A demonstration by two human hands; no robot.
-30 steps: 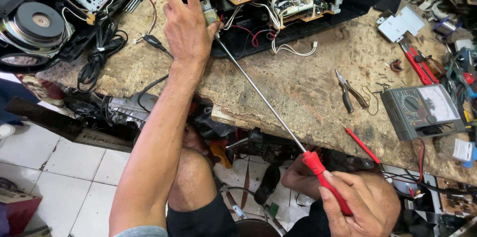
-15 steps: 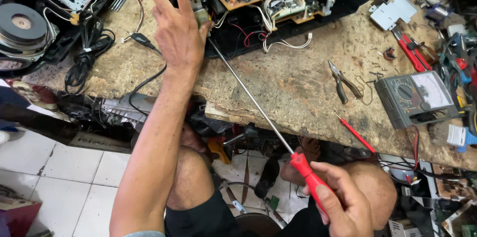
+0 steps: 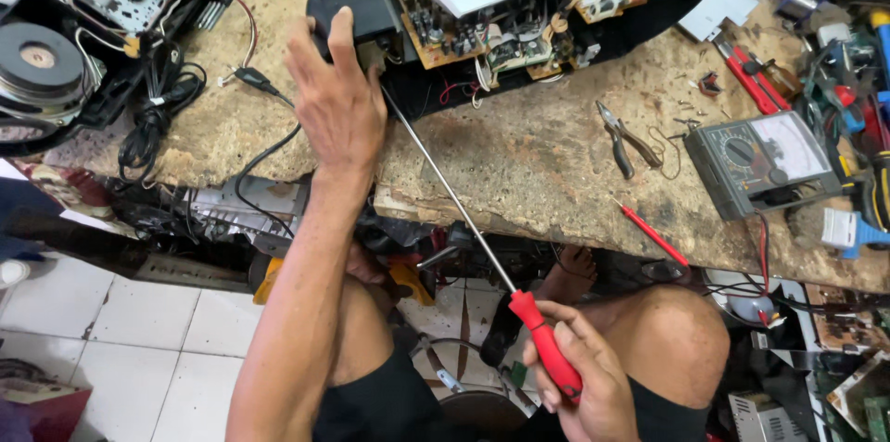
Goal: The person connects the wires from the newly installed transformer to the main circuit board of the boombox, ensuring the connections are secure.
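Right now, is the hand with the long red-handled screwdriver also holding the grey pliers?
No, the right hand grips only the long red-handled screwdriver, while the grey pliers lie untouched on the worn wooden workbench.

Left hand [image 3: 338, 99] reaches forward, fingers spread; right hand [image 3: 584, 377] is fisted low.

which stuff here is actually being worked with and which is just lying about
In use:
left hand on the opened black device
right hand holding the long red-handled screwdriver

Lying about:
pliers
grey meter
red probe
loose speaker
black cable
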